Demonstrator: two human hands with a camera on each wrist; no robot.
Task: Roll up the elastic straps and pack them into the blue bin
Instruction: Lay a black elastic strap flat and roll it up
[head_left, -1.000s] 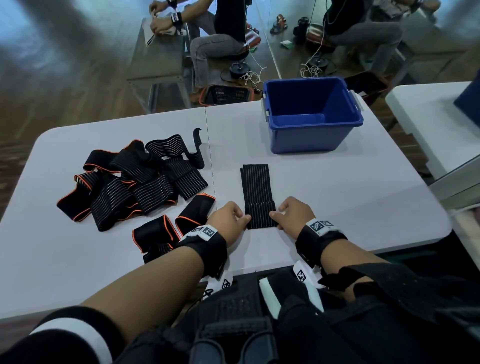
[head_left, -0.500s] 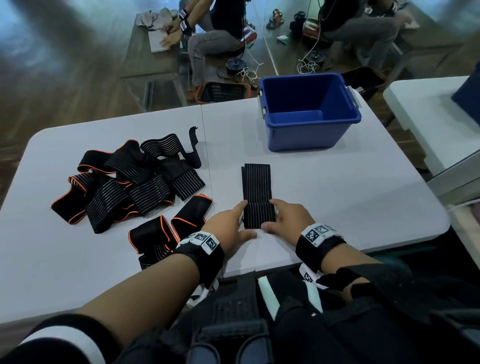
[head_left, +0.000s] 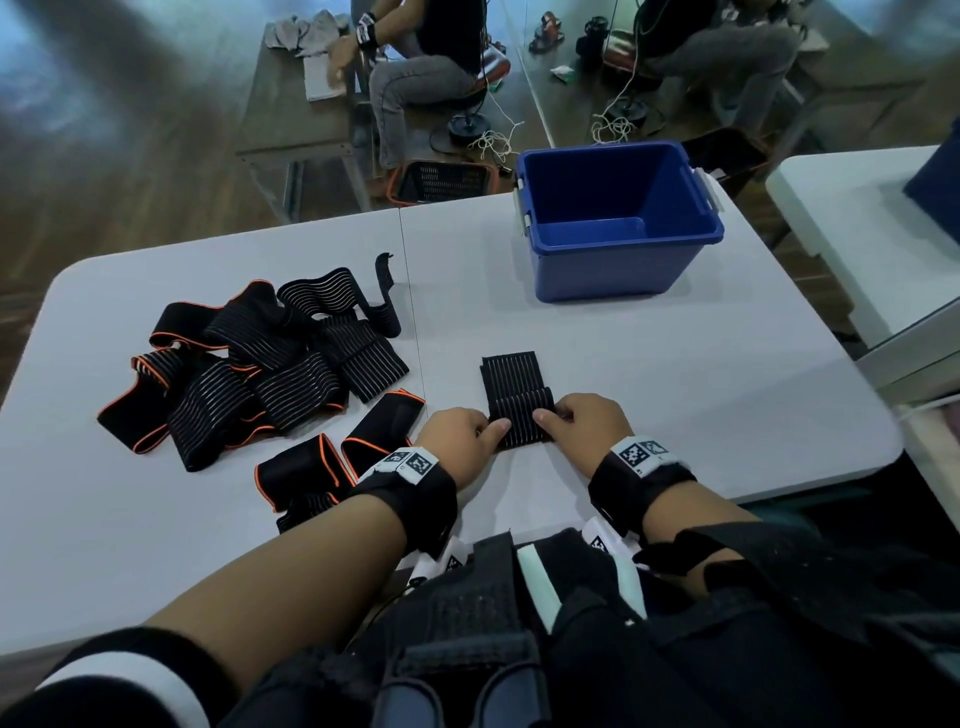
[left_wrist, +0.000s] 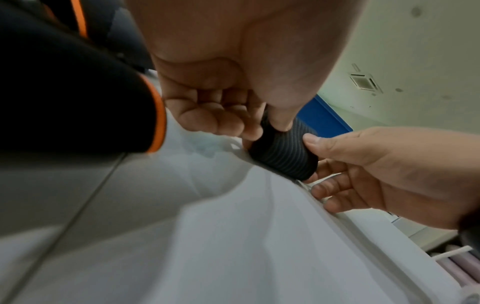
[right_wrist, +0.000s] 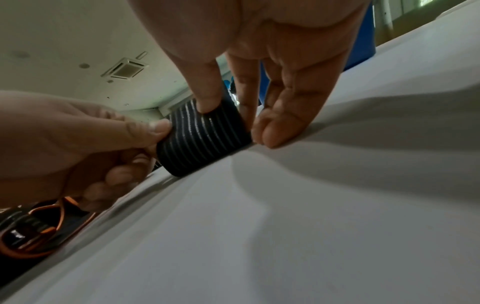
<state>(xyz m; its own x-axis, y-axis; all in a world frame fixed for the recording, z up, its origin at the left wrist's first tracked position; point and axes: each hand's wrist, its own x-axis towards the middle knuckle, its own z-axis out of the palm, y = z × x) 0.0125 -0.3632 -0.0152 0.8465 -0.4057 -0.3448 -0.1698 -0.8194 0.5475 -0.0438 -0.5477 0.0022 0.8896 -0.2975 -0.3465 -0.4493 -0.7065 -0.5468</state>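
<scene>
While the white table (head_left: 649, 395) carries everything here, the biggest thing on it is the blue bin (head_left: 618, 260), standing at the far edge, straight ahead and a little right of the hands, and it looks empty from the head view. Well to the left lies a tangled heap of unrolled straps (head_left: 249, 364), black with orange trim, clear of the working path. Between the hands is the ribbed strap (head_left: 511, 374): its flat tail runs away from the person toward the bin, and its near end is turned into a short roll (left_wrist: 283, 152) whose axis lies left to right. The left hand (head_left: 460, 441) pinches the roll's left end with thumb on top and fingers curled under; the right hand (head_left: 589, 428) pinches the right end likewise. Rolling onward means pushing forward along the tail, with nothing in the way, and the right hand is nearer the bin
</scene>
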